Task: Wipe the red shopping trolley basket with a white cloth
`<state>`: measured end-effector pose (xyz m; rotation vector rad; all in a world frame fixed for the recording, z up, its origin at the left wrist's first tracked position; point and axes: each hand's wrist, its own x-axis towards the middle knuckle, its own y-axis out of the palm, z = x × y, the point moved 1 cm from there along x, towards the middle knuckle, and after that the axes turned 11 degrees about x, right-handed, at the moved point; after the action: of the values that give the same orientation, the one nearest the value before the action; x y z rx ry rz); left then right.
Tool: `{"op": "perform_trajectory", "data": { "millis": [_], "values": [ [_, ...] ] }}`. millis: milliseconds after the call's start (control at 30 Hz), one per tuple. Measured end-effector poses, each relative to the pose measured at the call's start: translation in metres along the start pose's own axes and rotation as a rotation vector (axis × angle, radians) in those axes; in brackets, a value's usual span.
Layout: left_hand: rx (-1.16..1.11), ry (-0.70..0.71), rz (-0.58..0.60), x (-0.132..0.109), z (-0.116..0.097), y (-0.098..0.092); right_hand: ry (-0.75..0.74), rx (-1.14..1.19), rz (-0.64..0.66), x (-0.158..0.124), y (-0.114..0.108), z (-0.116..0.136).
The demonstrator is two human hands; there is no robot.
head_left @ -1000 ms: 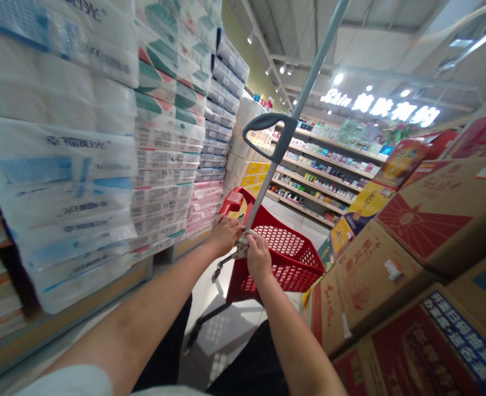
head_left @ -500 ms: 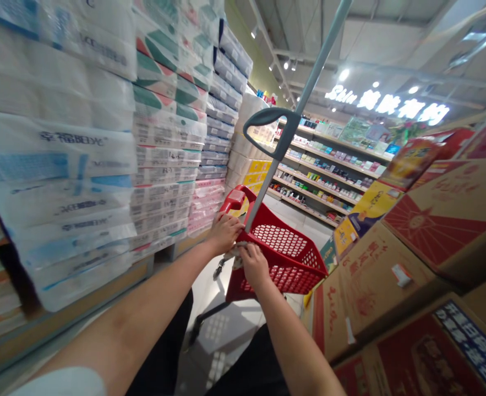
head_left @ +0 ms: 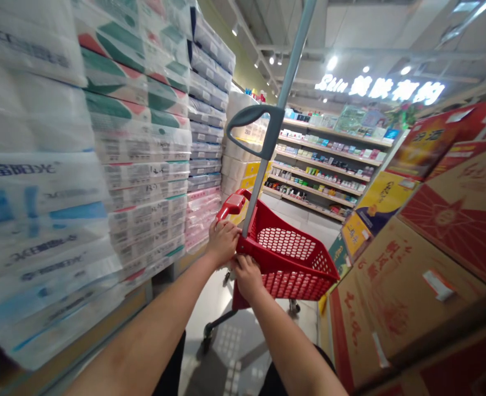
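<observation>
A red plastic shopping basket on wheels (head_left: 292, 256) stands in the aisle ahead of me, with a grey pull handle (head_left: 263, 126) rising from its near rim toward the ceiling. My left hand (head_left: 223, 241) grips the basket's near rim beside the base of the handle, fingers curled over it. My right hand (head_left: 246, 274) is closed just below the rim at the basket's near wall, pressed against it. What it pinches there is hidden. Both forearms reach forward from the bottom of the view.
Tall stacks of wrapped tissue packs (head_left: 143, 159) wall the left side. Cardboard cartons (head_left: 395, 286) are piled on the right. Stocked shelves (head_left: 329, 165) cross the far end of the narrow tiled aisle (head_left: 234, 346).
The view has swung left and closer to the basket. My right hand has dropped from the handle's base to below the rim. My left hand stays on the rim.
</observation>
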<state>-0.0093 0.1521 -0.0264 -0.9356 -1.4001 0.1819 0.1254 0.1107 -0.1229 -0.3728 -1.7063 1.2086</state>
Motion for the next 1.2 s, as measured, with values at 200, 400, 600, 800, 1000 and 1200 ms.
{"op": "perform_trajectory", "data": {
  "millis": [200, 400, 600, 800, 1000, 1200],
  "values": [
    [-0.037, -0.030, -0.005, 0.004, -0.003, 0.005, 0.058, 0.049, 0.191, -0.015, 0.037, -0.004],
    [-0.044, -0.050, -0.023, 0.005, -0.005, 0.007, 0.134, 0.098, 0.362, -0.026, 0.053, -0.004],
    [-0.041, -0.036, -0.034, 0.006, -0.003, 0.011, 0.163, 0.170, 0.219, -0.023, 0.056, -0.004],
    [-0.036, -0.038, -0.050, 0.007, -0.005, 0.013, 0.205, 0.172, 0.388, -0.032, 0.057, -0.009],
    [-0.042, -0.035, -0.067, 0.006, -0.007, 0.013, 0.286, 0.199, 0.295, -0.042, 0.052, -0.012],
    [-0.029, -0.025, -0.079, 0.004, -0.008, 0.012, 0.287, 0.281, 0.033, -0.034, 0.038, -0.014]
  ]
}}
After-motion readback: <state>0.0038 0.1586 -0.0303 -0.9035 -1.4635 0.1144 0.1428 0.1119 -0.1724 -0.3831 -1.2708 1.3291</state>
